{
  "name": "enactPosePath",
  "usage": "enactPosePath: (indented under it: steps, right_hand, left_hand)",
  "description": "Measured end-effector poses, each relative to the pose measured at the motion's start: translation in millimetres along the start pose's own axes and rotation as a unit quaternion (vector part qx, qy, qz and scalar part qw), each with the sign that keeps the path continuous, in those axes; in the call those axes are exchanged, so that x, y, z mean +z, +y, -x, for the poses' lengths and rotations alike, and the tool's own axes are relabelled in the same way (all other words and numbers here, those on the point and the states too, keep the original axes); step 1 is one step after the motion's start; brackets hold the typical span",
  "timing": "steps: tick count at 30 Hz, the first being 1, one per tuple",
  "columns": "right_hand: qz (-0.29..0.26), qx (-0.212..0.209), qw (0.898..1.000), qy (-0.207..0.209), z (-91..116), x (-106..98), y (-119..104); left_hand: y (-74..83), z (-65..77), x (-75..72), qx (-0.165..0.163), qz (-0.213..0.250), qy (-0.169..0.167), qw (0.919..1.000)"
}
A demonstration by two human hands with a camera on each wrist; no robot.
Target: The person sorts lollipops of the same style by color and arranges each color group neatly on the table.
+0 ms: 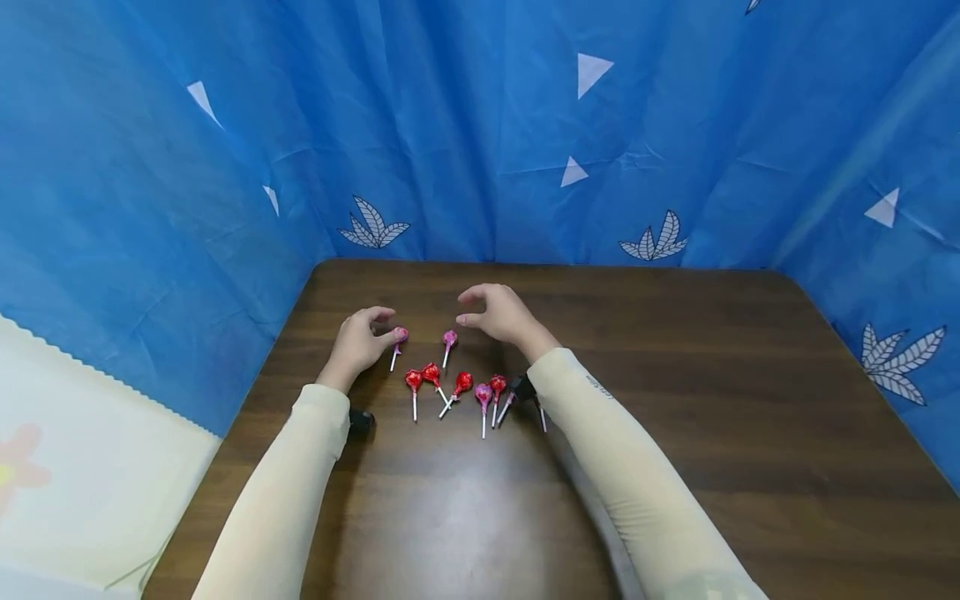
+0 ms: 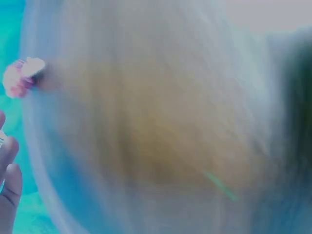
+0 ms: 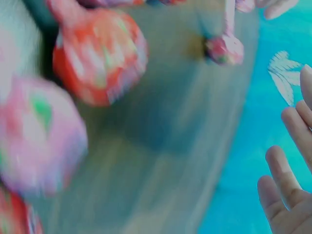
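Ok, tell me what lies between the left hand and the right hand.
Two lollipops, shown in the head view: one lollipop by the left hand, the other lollipop nearer the right hand.

Glare whitens the table [image 1: 465, 533] — left wrist view badly smeared, near lollipops [image 3: 100, 58] blurred in the right

The desk [image 1: 712, 392] has a dark brown wood-grain top with rounded far corners and a pale sheen on its near part. A blue curtain [image 1: 480, 125] hangs behind the desk and along both its sides, printed with white triangles [image 1: 592, 73] and leaf sprigs [image 1: 372, 225]. Left of the desk, a cream cloth [image 1: 97, 467] with a scalloped edge bears a pinkish flower print [image 1: 26, 458]. The left wrist view's blurred brown patch may be the desk.
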State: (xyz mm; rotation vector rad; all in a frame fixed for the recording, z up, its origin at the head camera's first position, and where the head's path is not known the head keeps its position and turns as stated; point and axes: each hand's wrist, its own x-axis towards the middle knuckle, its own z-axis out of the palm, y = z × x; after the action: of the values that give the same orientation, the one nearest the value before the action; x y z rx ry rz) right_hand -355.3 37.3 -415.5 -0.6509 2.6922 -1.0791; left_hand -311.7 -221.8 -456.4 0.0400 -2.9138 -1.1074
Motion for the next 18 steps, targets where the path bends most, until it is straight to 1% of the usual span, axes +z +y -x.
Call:
enactPosePath:
  steps: [3, 5, 8, 11, 14, 16, 18]
  right_hand:
    - [-0.02, -0.005, 0.999, 0.029, 8, -17, 5]
    - [-0.027, -0.01, 0.999, 0.046, 15, -29, 8]
    - [-0.032, -0.012, 0.998, 0.061, 28, -43, 14]
    - [-0.027, -0.008, 0.998, 0.06, 46, -49, 22]
    - [-0.013, -0.004, 0.999, 0.035, 65, -46, 31]
    - [-0.001, -0.002, 1.0, 0.01, 77, -40, 37]
    - [0.021, 0.0, 1.0, -0.015, 88, -33, 43]
  left_hand:
    - [11.1, 3.9, -3.0, 0.024, 0.009, 0.032, 0.9992]
    - [23.2, 8.1, -4.7, 0.047, 0.017, 0.049, 0.9976]
    - [43.5, 19.1, -2.4, 0.091, 0.021, 0.054, 0.9942]
    - [62.0, 34.8, 8.3, 0.133, 0.006, 0.04, 0.9903]
    - [75.5, 51.4, 26.1, 0.172, -0.035, 0.01, 0.9844]
    - [82.0, 60.9, 39.5, 0.196, -0.069, -0.012, 0.9781]
    - [87.0, 67.9, 52.0, 0.221, -0.1, -0.031, 0.9697]
